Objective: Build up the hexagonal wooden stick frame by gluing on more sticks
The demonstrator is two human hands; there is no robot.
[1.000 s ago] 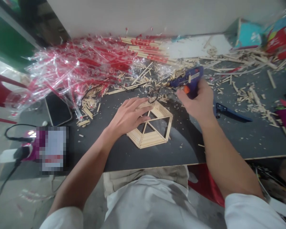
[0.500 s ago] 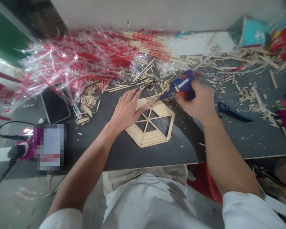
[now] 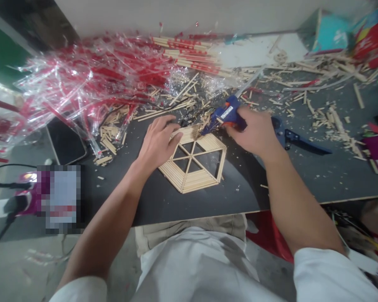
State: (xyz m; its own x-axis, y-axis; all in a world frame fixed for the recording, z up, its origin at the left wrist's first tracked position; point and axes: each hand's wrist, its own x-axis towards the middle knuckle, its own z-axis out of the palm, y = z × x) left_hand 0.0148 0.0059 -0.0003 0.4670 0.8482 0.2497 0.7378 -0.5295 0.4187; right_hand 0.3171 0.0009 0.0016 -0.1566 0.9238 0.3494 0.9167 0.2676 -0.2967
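A hexagonal wooden-stick frame (image 3: 199,179) lies flat on the dark table, with crossing spokes and several of its sides filled with rows of sticks. My left hand (image 3: 157,142) rests at its upper left edge, thumb apart from the slightly bent fingers, steadying it. In my right hand (image 3: 255,131) is a blue hot glue gun (image 3: 223,114), gripped by its handle. Its nozzle points down-left at the frame's top edge; the tip's exact contact is hard to make out. A clear glue stick (image 3: 250,82) protrudes from the gun's back.
Blue-handled cutters (image 3: 305,142) lie right of my right hand. Stick offcuts (image 3: 337,126) litter the back and right. Red and clear plastic wrappers (image 3: 91,79) heap at the back left, near a phone (image 3: 64,140). A purple power strip (image 3: 27,197) with plugs sits at the left edge.
The view has shifted slightly. The glue gun's nozzle has moved slightly left and down along the frame's top edge. My left hand has drawn back left, its fingers more bent.
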